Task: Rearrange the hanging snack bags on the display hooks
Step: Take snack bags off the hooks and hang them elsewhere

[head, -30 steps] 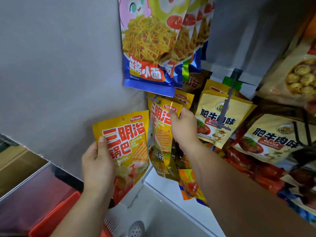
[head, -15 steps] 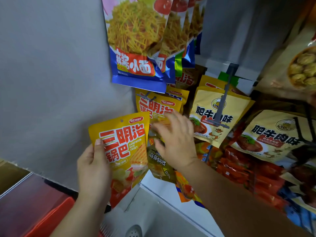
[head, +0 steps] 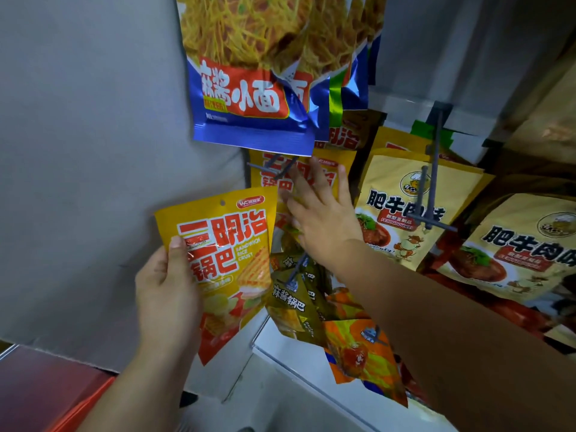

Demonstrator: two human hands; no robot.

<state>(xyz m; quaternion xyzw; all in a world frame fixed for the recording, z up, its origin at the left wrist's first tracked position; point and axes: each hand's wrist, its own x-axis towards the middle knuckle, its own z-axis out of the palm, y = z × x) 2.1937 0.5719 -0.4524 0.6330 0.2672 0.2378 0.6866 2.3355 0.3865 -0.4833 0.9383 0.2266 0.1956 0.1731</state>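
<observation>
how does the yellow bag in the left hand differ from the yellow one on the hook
The held bag is off the hooks, gripped by the left hand; the hooked bag hangs on a display hook. The held bag shows nearly its whole front; the hooked bag is partly hidden behind the right hand. Both are yellow with red characters.

Left hand (head: 165, 294) in a thumb-over grip, right hand (head: 324, 226) flat, fingers (head: 342, 185) spread

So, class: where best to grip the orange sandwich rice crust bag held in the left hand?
Probably the orange bag's top right corner, from the right: the left hand holds its lower left edge, leaving the top and hang hole free.
</observation>
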